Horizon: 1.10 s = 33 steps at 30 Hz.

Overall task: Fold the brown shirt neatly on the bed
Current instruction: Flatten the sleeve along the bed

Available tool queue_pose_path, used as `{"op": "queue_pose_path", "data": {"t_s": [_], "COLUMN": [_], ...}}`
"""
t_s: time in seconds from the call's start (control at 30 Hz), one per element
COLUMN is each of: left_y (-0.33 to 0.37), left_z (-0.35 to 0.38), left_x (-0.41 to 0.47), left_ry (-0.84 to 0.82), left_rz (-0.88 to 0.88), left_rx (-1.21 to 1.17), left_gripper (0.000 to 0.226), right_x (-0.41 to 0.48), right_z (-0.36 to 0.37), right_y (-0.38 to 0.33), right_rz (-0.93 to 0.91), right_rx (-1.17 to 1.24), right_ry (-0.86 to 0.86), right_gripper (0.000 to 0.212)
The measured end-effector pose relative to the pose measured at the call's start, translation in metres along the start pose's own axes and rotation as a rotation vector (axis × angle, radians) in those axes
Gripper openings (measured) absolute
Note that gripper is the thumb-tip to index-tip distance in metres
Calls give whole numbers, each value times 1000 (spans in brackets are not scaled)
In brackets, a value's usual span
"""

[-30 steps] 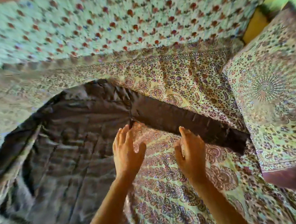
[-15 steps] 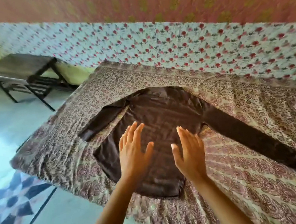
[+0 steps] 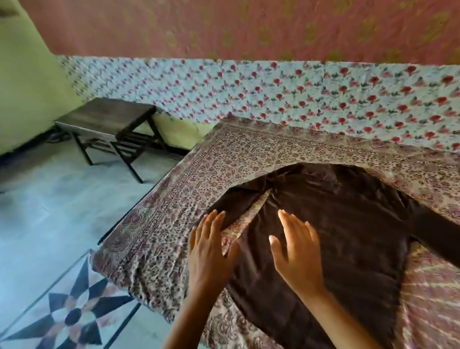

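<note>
My brown shirt (image 3: 347, 232) lies spread flat on the paisley bedsheet (image 3: 169, 211), its right sleeve (image 3: 452, 247) stretched out long and its left sleeve (image 3: 236, 201) angled beside a strip of sheet. My left hand (image 3: 208, 253) is at that sleeve's end and my right hand (image 3: 297, 250) over the shirt's body, both palms down with fingers straight. A dark wooden bench (image 3: 104, 120) stands beyond the bed's corner, near a star-shaped floor inlay (image 3: 69, 315).

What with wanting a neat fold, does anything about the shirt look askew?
Yes: the brown shirt lies flat, but its sleeve by the left hand is bunched in against the body, a sliver of bedsheet between, while the other sleeve stretches straight out.
</note>
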<state>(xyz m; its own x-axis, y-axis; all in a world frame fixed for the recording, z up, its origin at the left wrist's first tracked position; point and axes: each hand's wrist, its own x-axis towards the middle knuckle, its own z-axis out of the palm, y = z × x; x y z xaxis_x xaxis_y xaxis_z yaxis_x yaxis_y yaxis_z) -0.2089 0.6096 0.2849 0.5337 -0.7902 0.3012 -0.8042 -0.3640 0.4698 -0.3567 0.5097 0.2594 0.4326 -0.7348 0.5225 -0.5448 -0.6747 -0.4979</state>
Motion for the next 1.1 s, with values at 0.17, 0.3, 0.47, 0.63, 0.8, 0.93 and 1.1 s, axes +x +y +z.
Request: {"op": "queue_pose_path", "data": {"t_s": [0.17,0.3,0.47,0.63,0.8,0.93,1.1], "left_y": [-54,-92,-134,-190,-260,-309,-347], "left_z": [15,34,56,77,105,142,209], "left_x": [54,106,160,202,248,279,286], "left_ry": [-90,-172,-288,-382,-513,-681,-902], "left_rz": [-3,11,-35,-83,-36,-43,-214], "left_rx": [36,56,30,-66,-53,-7,-9], "left_gripper": [67,67,62,51,37,42,54], "right_x": [34,66,88,111,131,133,113], "right_z": [66,115,164,218,278,336,404], "right_y": [-2,6,15,14,4,3,14], "right_rz": [103,176,226,295,457,624,792], "right_rx": [-4,-14,-82,-193,-252,-166,-40], "right_ry": [-71,-131,-222,-339,-425,-464,-496], "right_gripper": [50,49,48,49,51,54,60]}}
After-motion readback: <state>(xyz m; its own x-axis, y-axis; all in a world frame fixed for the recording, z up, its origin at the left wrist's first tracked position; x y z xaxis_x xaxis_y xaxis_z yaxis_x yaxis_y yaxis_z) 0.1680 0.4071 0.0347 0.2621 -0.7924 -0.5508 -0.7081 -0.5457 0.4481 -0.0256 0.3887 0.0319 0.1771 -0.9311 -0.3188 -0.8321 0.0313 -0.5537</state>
